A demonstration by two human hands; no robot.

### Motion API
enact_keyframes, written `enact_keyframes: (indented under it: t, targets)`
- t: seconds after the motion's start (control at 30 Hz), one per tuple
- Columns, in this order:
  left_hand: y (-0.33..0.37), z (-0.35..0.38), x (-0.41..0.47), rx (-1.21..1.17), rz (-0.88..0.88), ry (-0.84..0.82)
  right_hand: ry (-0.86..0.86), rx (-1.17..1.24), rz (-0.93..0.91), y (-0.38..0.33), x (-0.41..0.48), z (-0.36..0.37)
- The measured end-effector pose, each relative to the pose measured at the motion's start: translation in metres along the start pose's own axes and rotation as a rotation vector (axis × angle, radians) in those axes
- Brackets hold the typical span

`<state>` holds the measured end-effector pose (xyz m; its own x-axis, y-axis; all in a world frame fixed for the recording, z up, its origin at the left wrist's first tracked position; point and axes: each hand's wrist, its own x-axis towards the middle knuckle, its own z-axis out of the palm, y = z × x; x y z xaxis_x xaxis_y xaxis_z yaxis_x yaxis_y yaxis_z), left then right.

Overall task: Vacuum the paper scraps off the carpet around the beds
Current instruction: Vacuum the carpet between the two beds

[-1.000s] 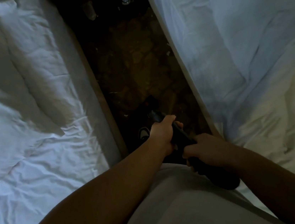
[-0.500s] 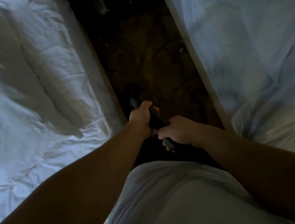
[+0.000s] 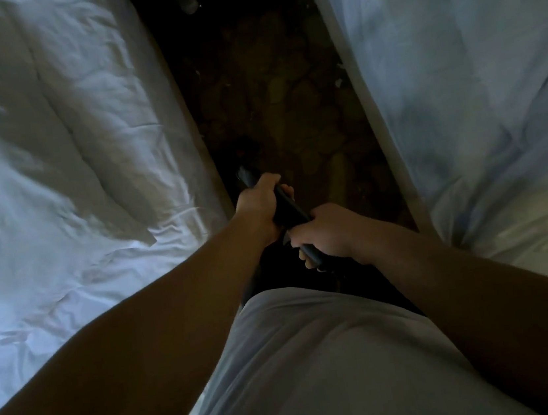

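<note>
A narrow strip of dark, patterned carpet is running between the left bed and the right bed, both lying under rumpled white sheets whose edges are hemming the lane in on either side. A few pale paper scraps are lying on the carpet against the right bed's edge. The left hand and right hand are both gripping the black vacuum handle over the near end of the strip, close to the left bed's edge; the vacuum's head is hiding in the dark.
</note>
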<state>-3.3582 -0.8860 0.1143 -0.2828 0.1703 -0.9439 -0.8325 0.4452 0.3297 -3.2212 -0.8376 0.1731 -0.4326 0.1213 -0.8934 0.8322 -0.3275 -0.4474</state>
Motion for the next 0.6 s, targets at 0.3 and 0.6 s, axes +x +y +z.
enact_keyframes:
  t: [0.3, 0.6]
  targets:
    - [-0.143, 0.021, -0.045, 0.037, 0.040, -0.044, 0.012, -0.023, -0.013, 0.129, -0.073, -0.004]
    - [-0.307, 0.048, -0.098, 0.068, -0.058, -0.042, 0.020, 0.047, 0.118, 0.285, -0.143, -0.004]
